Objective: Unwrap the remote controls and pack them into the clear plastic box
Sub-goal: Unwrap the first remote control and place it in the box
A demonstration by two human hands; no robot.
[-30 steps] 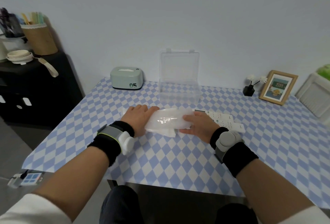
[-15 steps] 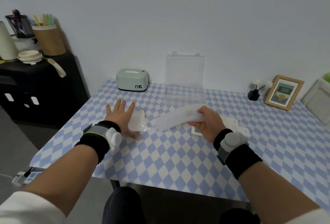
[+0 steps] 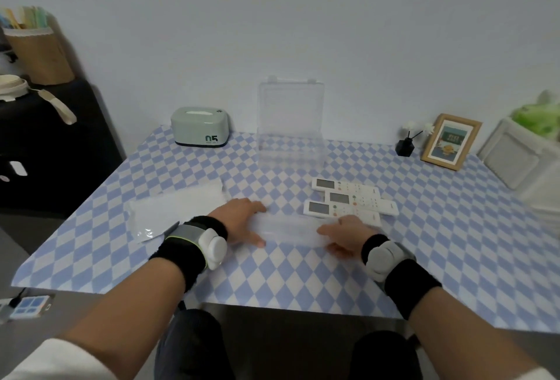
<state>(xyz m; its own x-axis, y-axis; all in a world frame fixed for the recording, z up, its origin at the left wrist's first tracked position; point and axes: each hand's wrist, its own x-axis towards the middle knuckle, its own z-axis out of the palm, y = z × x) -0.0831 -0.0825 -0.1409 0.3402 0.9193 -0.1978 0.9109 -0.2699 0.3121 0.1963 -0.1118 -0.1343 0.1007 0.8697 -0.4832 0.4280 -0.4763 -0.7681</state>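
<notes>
three unwrapped remote controls [image 3: 353,201] lie on the table [image 3: 303,273] before the empty clear plastic box [image 3: 290,125], none packed yet, while left hand [image 3: 241,223] and right hand [image 3: 344,235] each grip an end of a cloudy wrapper [image 3: 291,228] (contents unclear), spent wrappers [image 3: 178,208] lying to the left.

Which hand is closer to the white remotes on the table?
The right. The right hand is just in front of the remotes, by the nearest one's edge. The left hand is farther off to their left, at the other end of the wrap both hold.
</notes>
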